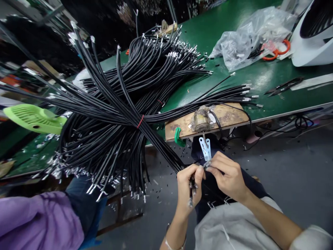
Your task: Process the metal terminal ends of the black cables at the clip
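Below the bench edge, my left hand (189, 184) is closed round the ends of several black cables, part of a bundle tied with a red band (140, 121). My right hand (226, 173) pinches a small silvery piece at a cable end, its fingertips nearly touching those of my left hand. Just above the fingertips hangs a light blue clip (205, 149), attached to a thin metal part of a small motor-like device (201, 119). That device sits on a wooden board (175, 128) at the bench edge, with a green clamp (179, 137) beside it.
Large piles of black cables (153, 62) cover the green bench (200, 24). A green fan (36, 119) stands left. Plastic bags (239, 45), orange-handled scissors (277, 52), pliers (284, 85) and a white fan (312, 38) lie right. Someone's purple sleeve (41, 222) is at lower left.
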`<state>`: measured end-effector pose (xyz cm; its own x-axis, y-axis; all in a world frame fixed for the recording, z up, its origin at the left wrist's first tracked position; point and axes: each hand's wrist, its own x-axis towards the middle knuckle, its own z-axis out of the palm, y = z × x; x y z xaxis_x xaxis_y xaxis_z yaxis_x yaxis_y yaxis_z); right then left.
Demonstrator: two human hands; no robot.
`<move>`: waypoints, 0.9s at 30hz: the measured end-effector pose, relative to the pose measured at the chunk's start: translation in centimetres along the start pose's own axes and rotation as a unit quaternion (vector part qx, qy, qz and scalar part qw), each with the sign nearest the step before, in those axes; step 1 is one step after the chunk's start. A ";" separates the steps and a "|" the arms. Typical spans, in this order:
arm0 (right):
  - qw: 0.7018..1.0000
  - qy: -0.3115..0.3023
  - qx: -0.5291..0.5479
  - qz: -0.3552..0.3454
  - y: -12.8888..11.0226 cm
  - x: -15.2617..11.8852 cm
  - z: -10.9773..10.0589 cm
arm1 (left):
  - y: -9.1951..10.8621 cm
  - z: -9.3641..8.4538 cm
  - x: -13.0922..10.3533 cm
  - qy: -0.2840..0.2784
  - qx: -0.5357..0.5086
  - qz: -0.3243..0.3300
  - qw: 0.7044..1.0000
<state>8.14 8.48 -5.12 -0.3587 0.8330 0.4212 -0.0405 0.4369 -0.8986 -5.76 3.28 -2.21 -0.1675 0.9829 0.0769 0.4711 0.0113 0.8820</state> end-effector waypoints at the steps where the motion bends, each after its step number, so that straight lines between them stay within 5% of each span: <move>1: 0.999 -0.020 0.028 -0.001 -0.1 0.3 -0.2 | 0.0 -0.3 0.2 -0.039 -0.021 0.007 0.999; 4: 0.952 -0.102 0.267 0.106 0.0 0.4 -0.3 | -0.4 -1.1 1.0 -0.128 -0.112 0.082 0.982; 7: 0.848 -0.125 0.428 0.286 0.6 0.6 -0.2 | -0.9 -1.1 1.4 -0.106 -0.152 0.114 0.976; 9: 0.831 -0.105 0.415 0.356 1.3 1.3 -0.4 | -1.1 -0.7 1.2 -0.073 -0.145 0.097 0.982; 13: 0.847 0.009 0.401 0.348 2.5 3.4 -1.0 | -0.8 -0.3 0.8 -0.043 -0.142 0.094 0.985; 19: 0.780 -0.081 0.540 0.305 2.8 4.9 0.7 | -1.3 -0.1 1.3 0.020 -0.198 0.122 0.972; 23: 0.785 -0.020 0.533 0.314 2.3 5.2 1.4 | -1.6 0.4 1.8 0.026 -0.192 0.101 0.976; 27: 0.788 -0.025 0.527 0.318 1.9 5.3 1.3 | -1.3 0.6 2.1 0.006 -0.167 0.062 0.984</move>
<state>4.94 13.34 -4.77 -0.6543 0.7438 -0.1364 -0.5802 -0.6095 -0.5402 -6.16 5.40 -3.49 -0.1385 0.9705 0.1974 0.1781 -0.1717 0.9689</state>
